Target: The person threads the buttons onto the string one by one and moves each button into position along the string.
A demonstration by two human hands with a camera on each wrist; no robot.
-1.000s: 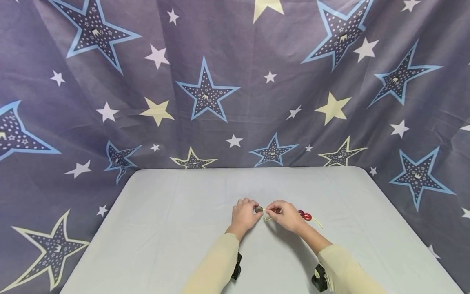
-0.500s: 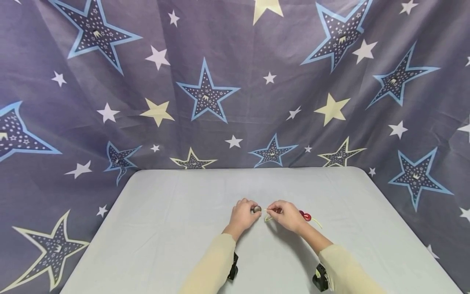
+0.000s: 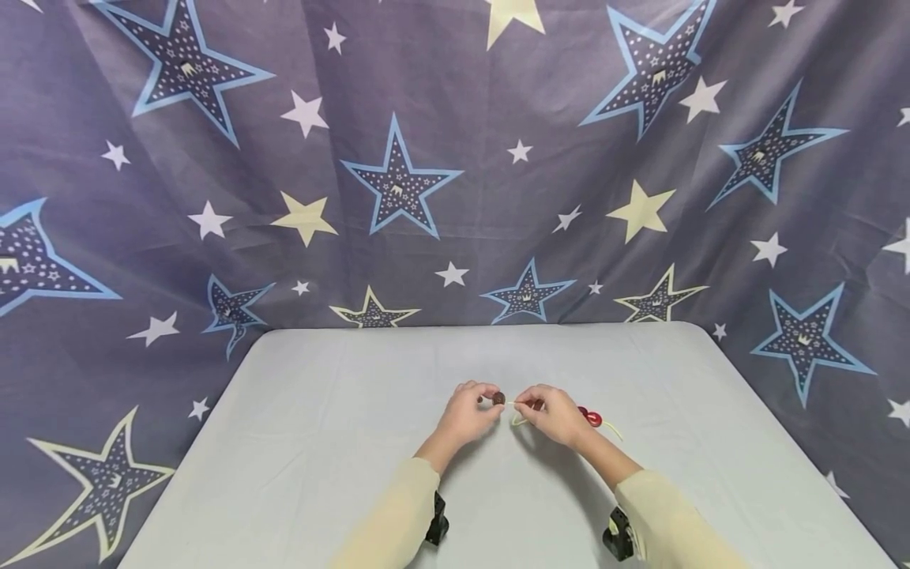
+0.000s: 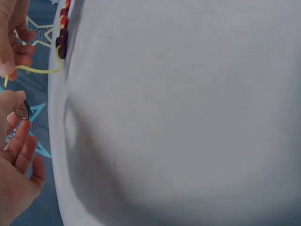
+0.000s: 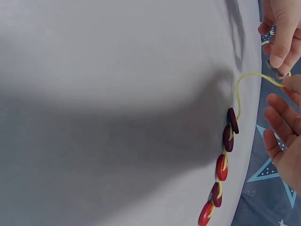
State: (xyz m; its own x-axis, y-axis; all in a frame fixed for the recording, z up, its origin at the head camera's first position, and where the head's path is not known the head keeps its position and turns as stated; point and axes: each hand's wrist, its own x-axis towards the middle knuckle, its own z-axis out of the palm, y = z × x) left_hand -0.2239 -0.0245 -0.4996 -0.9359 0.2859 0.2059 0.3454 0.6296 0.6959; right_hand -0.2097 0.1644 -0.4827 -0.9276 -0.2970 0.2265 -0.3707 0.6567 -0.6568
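My left hand [image 3: 462,415] pinches a round brown button [image 4: 22,111] between thumb and finger; small holes show in its face in the left wrist view. Just to its right, my right hand [image 3: 558,416] pinches a yellow cord [image 5: 249,74] close to its end. A short tip of cord sticks out from those fingers toward the button, and the head view does not settle whether they touch. Farther along, the cord runs through several red and dark red buttons [image 5: 222,167] lying in a row on the table. In the head view my right hand hides part of this row.
A white-covered table [image 3: 341,419] lies under both hands. Behind it hangs a dark cloth [image 3: 455,205] printed with stars. The cord's other end trails on the table to the right of the strung buttons. A black wrist camera sits on each forearm.
The button has turned in my left fingers, and that hand has shifted slightly, its forearm swinging left. My right hand stays nearly in place with the cord.
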